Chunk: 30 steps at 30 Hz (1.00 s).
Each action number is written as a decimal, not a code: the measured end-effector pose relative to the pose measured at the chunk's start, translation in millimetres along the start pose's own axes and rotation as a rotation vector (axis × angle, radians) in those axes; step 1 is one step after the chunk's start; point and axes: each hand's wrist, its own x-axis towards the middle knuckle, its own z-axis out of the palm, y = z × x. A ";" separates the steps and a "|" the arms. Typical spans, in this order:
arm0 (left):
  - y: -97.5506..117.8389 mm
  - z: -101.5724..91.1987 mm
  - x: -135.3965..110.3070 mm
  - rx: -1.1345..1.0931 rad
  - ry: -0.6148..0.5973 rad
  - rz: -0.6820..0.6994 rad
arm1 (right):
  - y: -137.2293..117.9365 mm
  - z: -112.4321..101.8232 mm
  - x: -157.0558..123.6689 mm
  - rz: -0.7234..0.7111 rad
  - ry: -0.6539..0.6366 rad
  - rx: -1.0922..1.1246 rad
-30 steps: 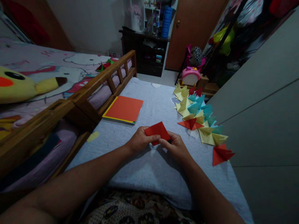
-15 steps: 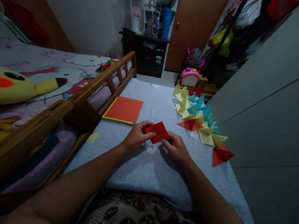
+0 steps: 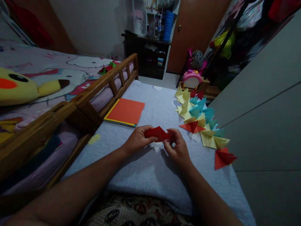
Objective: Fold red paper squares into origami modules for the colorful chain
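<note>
A folded red paper [image 3: 157, 133] is held low over the pale blue quilt [image 3: 150, 169], between both of my hands. My left hand [image 3: 137, 139] pinches its left end with thumb and fingers closed. My right hand [image 3: 177, 147] pinches its right corner, fingers curled. The paper is tilted almost edge-on, so it looks like a thin wedge. A stack of square sheets with an orange one on top [image 3: 125, 111] lies to the left, beyond my hands.
Several folded paper pieces in yellow, teal and red [image 3: 199, 121] lie in a row along the right side, one red piece [image 3: 223, 158] nearest me. A wooden bed rail [image 3: 98, 84] and a yellow plush toy [image 3: 21, 88] are on the left. A grey wardrobe panel [image 3: 265, 119] rises on the right.
The red paper has tipped from a flat diamond facing me to nearly edge-on. Both hands rose slightly and my right fingers closed further on its right corner.
</note>
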 end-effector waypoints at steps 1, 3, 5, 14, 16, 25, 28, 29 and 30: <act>0.1 0.6 0.4 -0.013 0.031 0.020 | -0.1 0.5 -1.1 -0.027 0.039 0.006; 0.5 1.7 1.0 -0.057 0.089 0.060 | -1.3 1.0 -2.8 -0.095 0.070 -0.004; 0.6 2.5 1.0 -0.096 0.117 0.093 | -2.9 1.0 -3.5 -0.151 0.061 -0.034; -1.2 2.2 -3.9 0.055 0.144 0.222 | -3.7 0.8 -3.5 -0.181 0.032 -0.019; -2.7 1.5 -3.9 0.079 0.112 0.227 | -4.4 0.6 -3.8 -0.179 0.030 -0.004; -1.7 -0.6 -2.0 0.123 0.049 0.255 | -4.3 -0.2 -3.5 -0.163 0.037 0.046; 2.7 -1.6 -2.3 0.160 -0.019 0.294 | -5.0 -1.0 -3.3 -0.185 0.028 0.024; 3.7 -2.0 -2.3 0.178 -0.035 0.302 | -5.4 -1.3 -3.3 -0.190 0.025 0.017; 4.5 -2.4 -2.2 0.196 -0.042 0.308 | -5.8 -1.6 -3.2 -0.193 0.024 0.012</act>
